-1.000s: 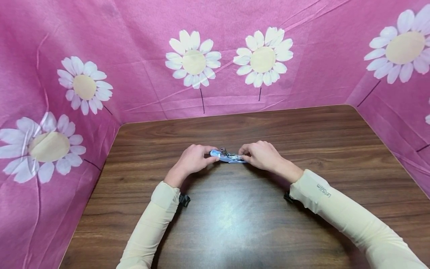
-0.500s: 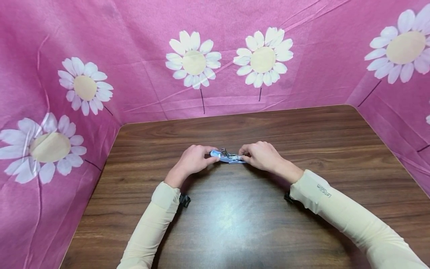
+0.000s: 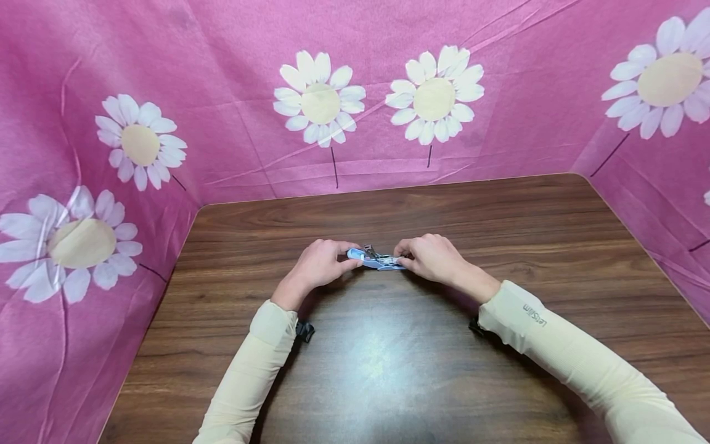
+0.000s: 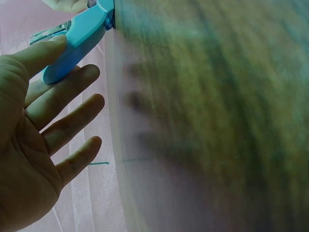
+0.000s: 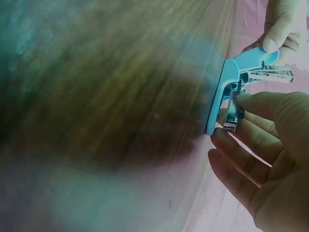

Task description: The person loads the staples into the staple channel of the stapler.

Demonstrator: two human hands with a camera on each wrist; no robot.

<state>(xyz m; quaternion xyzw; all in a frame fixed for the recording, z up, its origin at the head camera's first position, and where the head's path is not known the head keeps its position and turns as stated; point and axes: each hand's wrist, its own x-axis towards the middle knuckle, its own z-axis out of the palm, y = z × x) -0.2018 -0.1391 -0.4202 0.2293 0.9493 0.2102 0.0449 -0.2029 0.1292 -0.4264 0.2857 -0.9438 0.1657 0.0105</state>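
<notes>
A light blue stapler (image 3: 370,263) lies opened out on the wooden table between my two hands. Its cover is swung back to the left, and a metal strip sticks up from the hinge area. My left hand (image 3: 320,263) pinches the cover's end between thumb and index finger; its other fingers are spread in the left wrist view. On the opposite side my right hand (image 3: 435,258) grips the base end, its thumb against the metal staple magazine (image 5: 234,107) in the right wrist view. The right fingertips partly hide that end.
The brown wood-grain table (image 3: 371,382) extends around the hands on all sides. Pink cloth (image 3: 233,123) printed with white daisies hangs behind the table and along its left and right edges. Dark straps (image 3: 304,331) are worn at both wrists.
</notes>
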